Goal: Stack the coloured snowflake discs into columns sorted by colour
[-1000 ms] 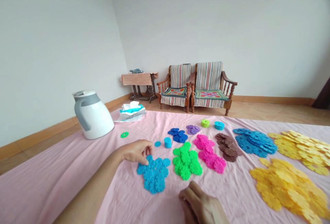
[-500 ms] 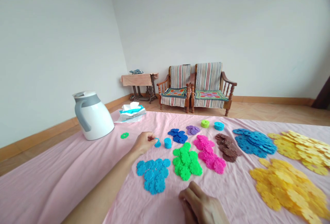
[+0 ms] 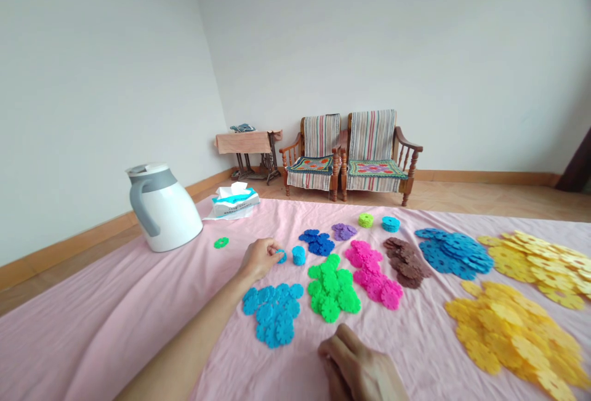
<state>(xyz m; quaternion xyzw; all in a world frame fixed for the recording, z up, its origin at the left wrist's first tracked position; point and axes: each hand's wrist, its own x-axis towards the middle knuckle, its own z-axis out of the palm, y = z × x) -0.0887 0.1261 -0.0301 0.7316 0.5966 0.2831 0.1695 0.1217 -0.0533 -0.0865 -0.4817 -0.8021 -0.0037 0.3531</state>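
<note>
pinching a blue disc (image 3: 282,257), the left hand (image 3: 261,257) is reaching beyond the green pile (image 3: 333,291), to its left. blue stack (image 3: 298,255) and disc are sitting on that far-left side. the right hand (image 3: 354,359), fingers curled closed, is resting nearer than the green pile. a pink pile (image 3: 370,273) is lying right of the green pile.

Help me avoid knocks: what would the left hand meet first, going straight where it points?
Likely the short blue stack, just past the blue disc at the left hand; depth is unclear.
</note>
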